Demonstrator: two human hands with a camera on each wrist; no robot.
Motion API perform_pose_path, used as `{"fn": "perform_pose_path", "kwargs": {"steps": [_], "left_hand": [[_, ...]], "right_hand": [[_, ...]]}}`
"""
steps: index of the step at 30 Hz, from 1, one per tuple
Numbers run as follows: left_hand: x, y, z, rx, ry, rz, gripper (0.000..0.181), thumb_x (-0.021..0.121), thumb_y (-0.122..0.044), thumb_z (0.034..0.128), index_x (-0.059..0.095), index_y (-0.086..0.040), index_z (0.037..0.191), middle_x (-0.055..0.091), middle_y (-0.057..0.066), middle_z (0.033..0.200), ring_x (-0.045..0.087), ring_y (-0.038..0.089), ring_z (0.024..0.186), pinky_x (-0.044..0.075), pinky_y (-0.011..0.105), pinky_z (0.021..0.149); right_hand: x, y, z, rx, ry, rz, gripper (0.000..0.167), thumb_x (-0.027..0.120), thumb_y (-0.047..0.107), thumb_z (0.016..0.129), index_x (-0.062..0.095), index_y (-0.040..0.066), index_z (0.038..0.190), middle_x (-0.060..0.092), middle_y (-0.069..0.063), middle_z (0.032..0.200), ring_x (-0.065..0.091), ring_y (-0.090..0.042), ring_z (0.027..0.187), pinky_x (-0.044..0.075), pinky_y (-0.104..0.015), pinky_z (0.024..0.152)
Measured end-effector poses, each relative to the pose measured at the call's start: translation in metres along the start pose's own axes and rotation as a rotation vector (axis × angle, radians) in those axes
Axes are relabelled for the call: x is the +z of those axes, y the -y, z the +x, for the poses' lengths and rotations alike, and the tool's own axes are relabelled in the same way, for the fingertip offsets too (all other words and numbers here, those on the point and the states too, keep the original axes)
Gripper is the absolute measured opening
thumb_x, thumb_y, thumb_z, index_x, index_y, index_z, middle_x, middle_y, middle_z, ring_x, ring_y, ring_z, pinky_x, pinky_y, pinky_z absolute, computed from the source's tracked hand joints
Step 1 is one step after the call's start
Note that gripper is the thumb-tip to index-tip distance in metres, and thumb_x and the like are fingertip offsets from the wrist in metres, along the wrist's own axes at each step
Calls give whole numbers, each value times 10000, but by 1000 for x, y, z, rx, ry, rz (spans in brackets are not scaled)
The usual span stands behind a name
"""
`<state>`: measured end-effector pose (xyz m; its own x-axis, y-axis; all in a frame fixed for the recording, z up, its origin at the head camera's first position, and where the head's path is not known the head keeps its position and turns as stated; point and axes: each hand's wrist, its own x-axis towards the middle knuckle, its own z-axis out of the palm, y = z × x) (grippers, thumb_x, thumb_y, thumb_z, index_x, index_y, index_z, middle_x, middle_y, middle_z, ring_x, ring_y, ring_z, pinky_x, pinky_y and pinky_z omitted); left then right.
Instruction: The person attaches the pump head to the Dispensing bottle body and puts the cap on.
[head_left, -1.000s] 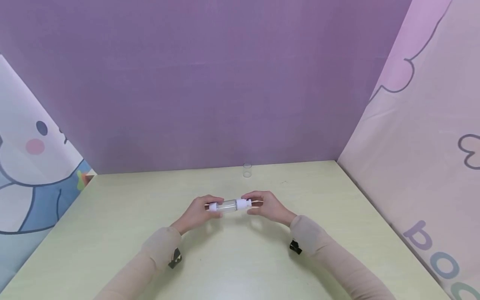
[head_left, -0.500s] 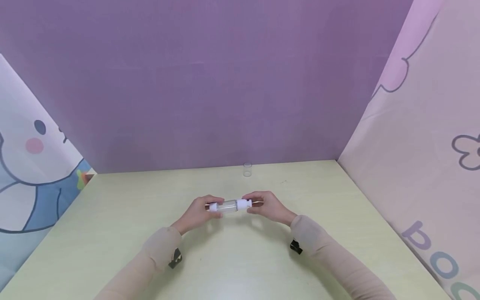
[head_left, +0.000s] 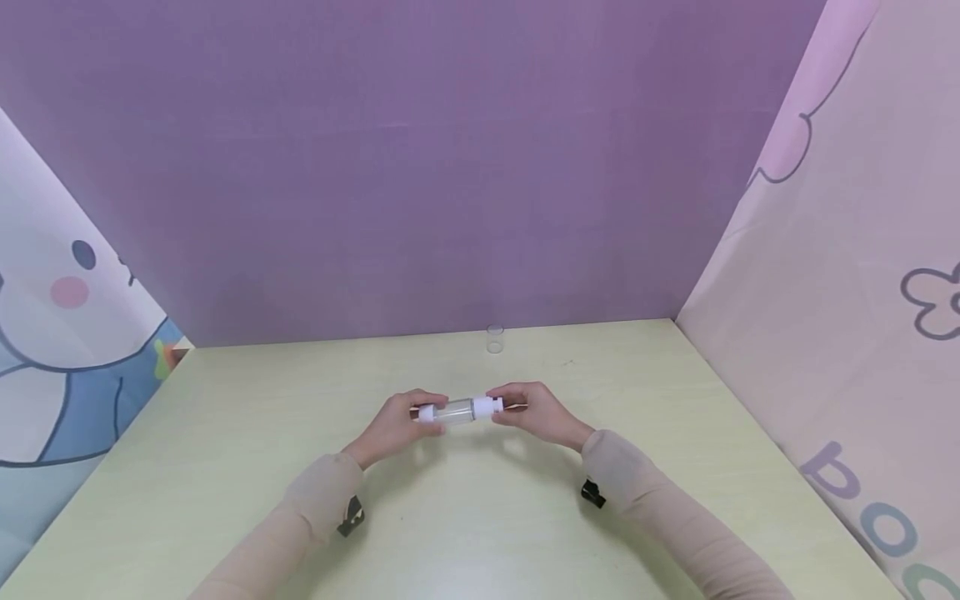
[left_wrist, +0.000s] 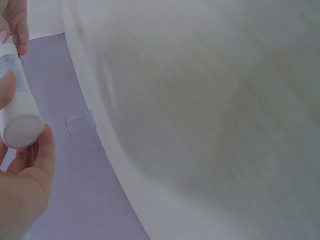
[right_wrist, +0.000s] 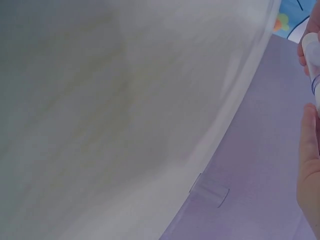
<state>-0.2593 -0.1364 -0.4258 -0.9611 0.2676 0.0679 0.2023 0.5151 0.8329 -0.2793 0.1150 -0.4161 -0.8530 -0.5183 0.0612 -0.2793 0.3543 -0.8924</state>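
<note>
A small clear pump bottle [head_left: 455, 412] with a white base and a white pump top lies nearly level between both hands, above the table. My left hand [head_left: 401, 427] grips its white base, thumb on the near side and fingers on the far side. At the other end, my right hand [head_left: 542, 414] pinches the white pump top between thumb and fingers. The left wrist view shows the round underside of the base [left_wrist: 22, 131] facing the camera. Only part of the bottle [right_wrist: 312, 55] shows at the edge of the right wrist view.
A clear cylindrical cap [head_left: 495, 339] stands at the back edge of the pale table [head_left: 247, 425], beyond the hands. A purple wall [head_left: 420, 183] rises behind it, with printed panels at left and right.
The thumb and fingers of my right hand have drawn slightly closer together around the pump top. The left hand and the bottle stay almost still.
</note>
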Motion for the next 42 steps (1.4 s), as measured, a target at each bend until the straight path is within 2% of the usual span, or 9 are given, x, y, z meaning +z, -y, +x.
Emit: {"fn": "perform_pose_path", "kwargs": {"steps": [13, 25, 34, 38, 42], "left_hand": [[-1, -2, -2, -7, -3, -16, 401, 747, -120, 738, 645, -102, 1126, 616, 75, 1152, 578, 263, 1033, 485, 394, 894], [-1, 1, 0, -1, -1, -12, 404, 746, -124, 740, 643, -93, 1129, 612, 82, 1160, 575, 254, 1035, 487, 387, 894], [0, 4, 2, -1, -1, -17, 406, 750, -132, 739, 643, -90, 1128, 613, 90, 1163, 573, 256, 1036, 484, 396, 898], [0, 5, 1, 11, -3, -23, 408, 754, -133, 736, 644, -82, 1125, 614, 99, 1161, 574, 250, 1031, 487, 397, 892], [0, 2, 0, -5, -10, -20, 409, 751, -113, 733, 643, -80, 1126, 612, 107, 1164, 581, 262, 1020, 490, 397, 879]], "right_hand": [[2, 0, -1, 29, -4, -44, 320, 622, 155, 869, 603, 60, 1173, 643, -125, 1080, 618, -244, 998, 524, -309, 835], [1, -1, 2, 23, -3, -69, 310, 616, 164, 873, 609, 60, 1165, 650, -107, 1065, 618, -218, 977, 517, -316, 849], [2, -3, 2, 25, 5, -16, 334, 624, 146, 866, 593, 47, 1183, 626, -138, 1113, 606, -256, 1022, 522, -304, 841], [1, -3, 2, 13, 1, 38, 373, 640, 81, 844, 569, 6, 1202, 583, -179, 1189, 580, -305, 1074, 517, -297, 853], [-1, 8, -3, -10, 4, 76, 402, 645, -16, 810, 546, -65, 1196, 541, -221, 1231, 544, -359, 1116, 503, -286, 878]]}}
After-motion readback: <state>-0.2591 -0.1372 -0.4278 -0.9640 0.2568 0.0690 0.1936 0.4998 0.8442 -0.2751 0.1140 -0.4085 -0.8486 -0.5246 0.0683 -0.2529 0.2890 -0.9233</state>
